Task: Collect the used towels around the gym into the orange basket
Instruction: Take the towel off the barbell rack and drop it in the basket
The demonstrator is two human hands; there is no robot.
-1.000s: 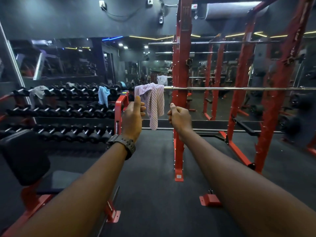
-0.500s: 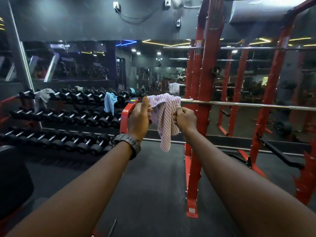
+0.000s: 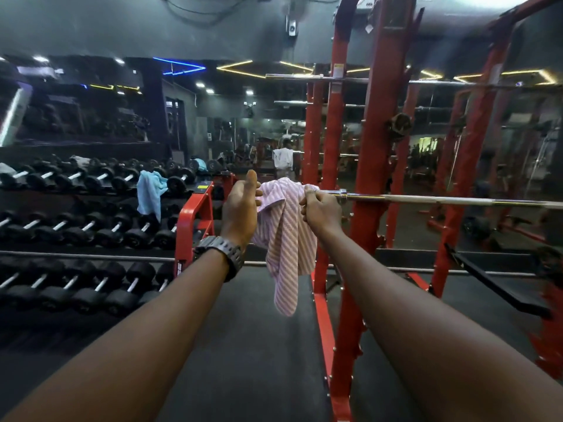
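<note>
The pink striped towel hangs over the end of the steel barbell, bunched at the top and trailing down in a long narrow tail toward the dark rubber floor. The right hand is closed on the towel's upper right corner, fingers curled in tight right where the cloth meets the bar. The left hand is at the towel's left edge, thumb pointing straight up and the fingers loosely curled against the fabric; whether they actually pinch it cannot be told from this angle. A dark wristwatch sits on the left wrist. The barbell runs off to the right through the red power rack, whose uprights stand just behind the towel. Off to the left, a light blue towel is draped over the top tier of the dumbbell rack, hanging down among rows of black dumbbells. Further back along that top tier lies a pale grey cloth, partly hidden by the weights. The mirrored wall behind shows ceiling lights and more equipment.
</note>
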